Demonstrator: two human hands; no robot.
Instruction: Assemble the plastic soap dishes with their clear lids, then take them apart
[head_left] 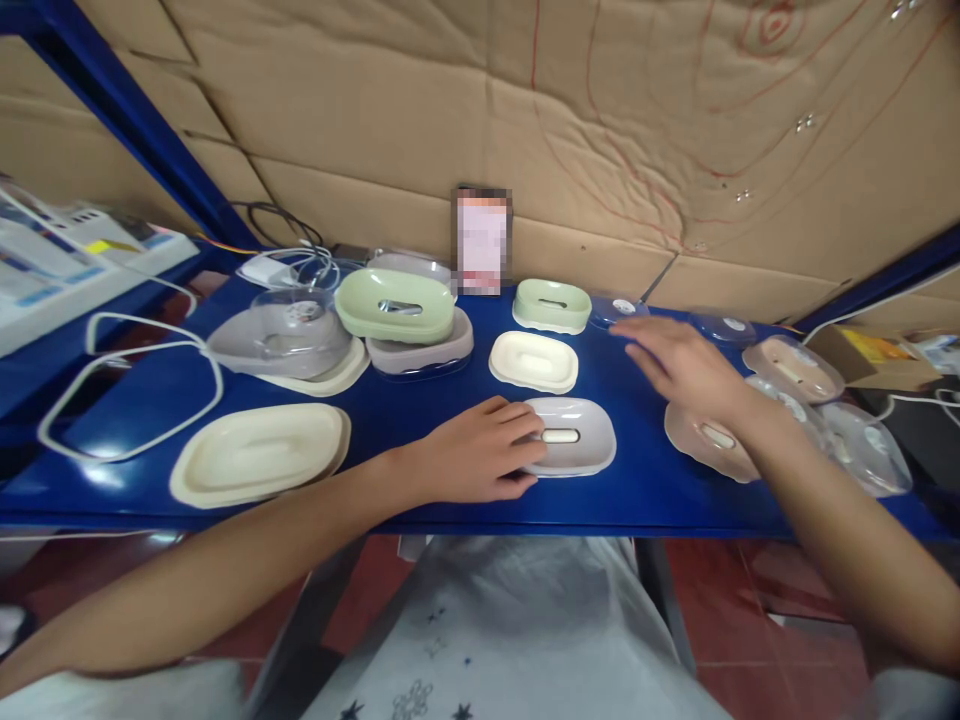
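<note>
A pale grey oval soap dish (pixel 592 450) with a cream insert in its middle slot lies at the table's front. My left hand (pixel 480 452) grips its left end, thumb on the near side and fingers over the rim. My right hand (pixel 679 362) is open, fingers stretched to the left, close to a clear plastic lid (pixel 619 308). Whether it touches the lid I cannot tell. Behind the grey dish lie a cream tray (pixel 534 361) and a small green soap dish (pixel 553 303). Partly under my right wrist is a pinkish-beige dish (pixel 694 445).
On the left are a stacked green dish (pixel 360 305), grey dishes with clear covers (pixel 296 330) and large cream trays (pixel 255 455). A white cable (pixel 127 345) loops beside them. A phone (pixel 482 240) leans on the cardboard (pixel 360 120). More clear lids (pixel 870 450) lie at the right.
</note>
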